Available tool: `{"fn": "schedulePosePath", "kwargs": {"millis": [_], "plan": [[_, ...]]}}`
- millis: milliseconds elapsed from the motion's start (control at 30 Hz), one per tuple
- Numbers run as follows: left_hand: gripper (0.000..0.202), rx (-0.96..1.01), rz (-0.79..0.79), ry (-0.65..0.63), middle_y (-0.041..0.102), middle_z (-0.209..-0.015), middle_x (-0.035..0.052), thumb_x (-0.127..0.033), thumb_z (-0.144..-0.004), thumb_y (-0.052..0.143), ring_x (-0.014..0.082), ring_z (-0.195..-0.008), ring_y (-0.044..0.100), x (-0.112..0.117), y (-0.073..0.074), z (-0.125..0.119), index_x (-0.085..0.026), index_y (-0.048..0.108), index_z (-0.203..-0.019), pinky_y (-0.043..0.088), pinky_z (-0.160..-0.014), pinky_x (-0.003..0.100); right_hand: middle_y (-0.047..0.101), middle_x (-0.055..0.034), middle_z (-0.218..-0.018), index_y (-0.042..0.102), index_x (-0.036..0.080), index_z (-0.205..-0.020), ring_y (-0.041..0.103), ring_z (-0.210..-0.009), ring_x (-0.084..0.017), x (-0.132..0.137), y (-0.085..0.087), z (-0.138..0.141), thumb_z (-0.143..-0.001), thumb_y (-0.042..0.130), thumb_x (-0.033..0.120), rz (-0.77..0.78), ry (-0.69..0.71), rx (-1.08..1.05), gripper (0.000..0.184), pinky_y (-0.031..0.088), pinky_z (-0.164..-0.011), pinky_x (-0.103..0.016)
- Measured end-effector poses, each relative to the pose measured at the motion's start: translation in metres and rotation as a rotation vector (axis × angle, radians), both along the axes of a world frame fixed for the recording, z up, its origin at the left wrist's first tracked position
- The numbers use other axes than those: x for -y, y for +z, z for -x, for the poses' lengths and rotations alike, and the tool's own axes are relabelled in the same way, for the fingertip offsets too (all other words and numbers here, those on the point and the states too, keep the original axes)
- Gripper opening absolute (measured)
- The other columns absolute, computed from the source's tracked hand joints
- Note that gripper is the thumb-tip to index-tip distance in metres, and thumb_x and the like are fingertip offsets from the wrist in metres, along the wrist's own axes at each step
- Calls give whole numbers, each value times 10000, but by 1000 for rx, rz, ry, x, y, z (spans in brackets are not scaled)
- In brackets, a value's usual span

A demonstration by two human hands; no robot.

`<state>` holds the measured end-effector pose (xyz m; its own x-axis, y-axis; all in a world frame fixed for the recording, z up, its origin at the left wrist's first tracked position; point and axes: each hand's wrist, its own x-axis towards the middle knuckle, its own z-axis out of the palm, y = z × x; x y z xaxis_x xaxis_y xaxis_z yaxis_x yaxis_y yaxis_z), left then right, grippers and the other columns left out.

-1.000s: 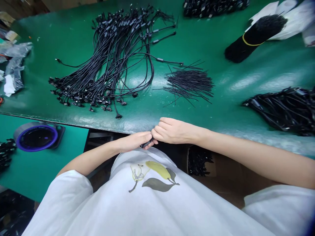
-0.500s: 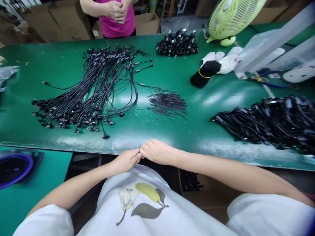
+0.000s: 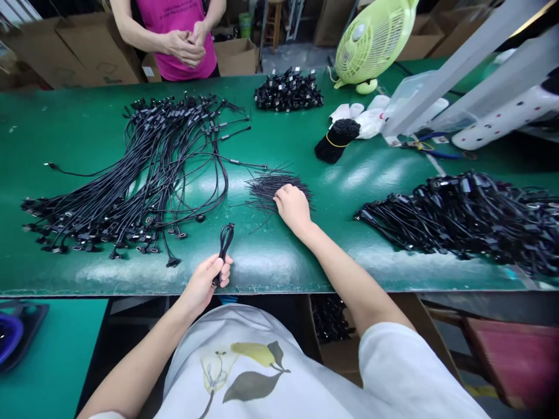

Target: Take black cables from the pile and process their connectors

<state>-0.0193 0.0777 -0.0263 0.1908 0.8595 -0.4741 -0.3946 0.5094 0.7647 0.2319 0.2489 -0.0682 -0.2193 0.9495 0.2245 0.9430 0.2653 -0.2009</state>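
Note:
My left hand (image 3: 208, 279) is closed round a folded black cable (image 3: 226, 241), whose looped end stands up above the fingers near the table's front edge. Farther forward, my right hand (image 3: 292, 205) reaches into a loose pile of thin black ties (image 3: 267, 189). Its fingers are curled together on the ties, and what is between the fingertips is hidden. Left of the pile lies a large spread of long black cables (image 3: 163, 157) with plugs at both ends. On the right is a heap of folded black cables (image 3: 463, 215).
A bundle of black ties (image 3: 337, 141) with a yellow band stands behind the pile. At the back are a heap of black plugs (image 3: 288, 90) and a green fan (image 3: 373, 43). Grey posts (image 3: 432, 75) rise at the right. Across the green table (image 3: 279, 267) stands a person (image 3: 177, 41).
My hands were together at the table edge and have parted. The right went forward to the ties; the left now shows a folded cable. The view has shifted somewhat.

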Motion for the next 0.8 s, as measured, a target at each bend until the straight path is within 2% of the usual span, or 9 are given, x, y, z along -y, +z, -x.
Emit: {"fn": "schedulePosePath", "kwargs": {"millis": [67, 167, 267, 333, 400, 500, 567, 700, 800], "plan": [[364, 45, 23, 16, 403, -616, -45, -407, -728, 772, 58, -542, 376, 0, 0, 1, -110, 614, -866, 291, -479, 185, 598, -141, -1023, 640, 142, -974, 519, -900, -240, 3, 1, -1, -952, 422, 245, -78, -36, 1, 243, 369, -766, -330], [353, 93, -1, -16, 378, -613, -52, -410, -769, 736, 52, -532, 349, 0, 1, -1, -108, 617, -907, 277, -474, 184, 594, -133, -962, 617, 154, -965, 510, -841, -233, 15, 13, -5, -972, 367, 287, -153, -67, -33, 283, 360, -729, -321], [433, 98, -67, -81, 389, -625, -53, -425, -820, 683, 57, -534, 347, -2, 7, -11, -108, 600, -1103, 286, -486, 195, 613, -135, -951, 598, 154, -938, 525, -860, -234, 37, 26, 1, -981, 350, 307, -136, -33, -157, 295, 382, -757, -330], [595, 107, -117, -125, 409, -630, -58, -422, -830, 674, 68, -538, 362, -5, 11, -19, -143, 483, -1319, 293, -494, 201, 631, -99, -905, 591, 163, -910, 548, -823, -205, 60, 33, 18, -972, 390, 311, -18, 58, -351, 257, 406, -750, -315], [752, 127, -162, -162, 418, -627, -65, -433, -822, 678, 76, -536, 368, -8, 14, -25, -179, 339, -1444, 295, -496, 206, 633, -41, -823, 587, 175, -900, 561, -737, -161, 87, 37, 40, -962, 419, 312, 180, 197, -594, 225, 426, -698, -278], [736, 83, -221, -141, 400, -632, -61, -469, -827, 654, 79, -546, 367, -10, 14, -25, -141, 386, -1429, 308, -504, 216, 638, -2, -783, 587, 176, -943, 567, -673, -122, 125, 40, 68, -960, 420, 291, 359, 342, -798, 204, 431, -636, -238], [643, -37, -272, -87, 412, -662, -45, -472, -857, 605, 81, -571, 387, -10, 11, -21, -111, 469, -1372, 326, -519, 221, 646, -15, -800, 600, 166, -943, 572, -697, -122, 141, 41, 76, -959, 436, 263, 266, 384, -707, 191, 431, -650, -240], [551, -397, -367, -86, 478, -703, -21, -421, -921, 483, 94, -589, 411, -8, 4, -9, -134, 475, -1391, 345, -547, 234, 630, -65, -774, 638, 134, -903, 551, -729, -164, 144, 51, 75, -963, 416, 176, -191, 537, -171, 234, 404, -672, -299], [426, -677, -455, -148, 494, -666, -20, -342, -911, 484, 107, -613, 424, -8, 0, -2, -150, 597, -1274, 358, -608, 249, 650, -133, -1034, 633, 103, -1030, 565, -976, -207, 134, 63, 74, -951, 384, 105, -424, 786, 83, 261, 414, -807, -345]]}}
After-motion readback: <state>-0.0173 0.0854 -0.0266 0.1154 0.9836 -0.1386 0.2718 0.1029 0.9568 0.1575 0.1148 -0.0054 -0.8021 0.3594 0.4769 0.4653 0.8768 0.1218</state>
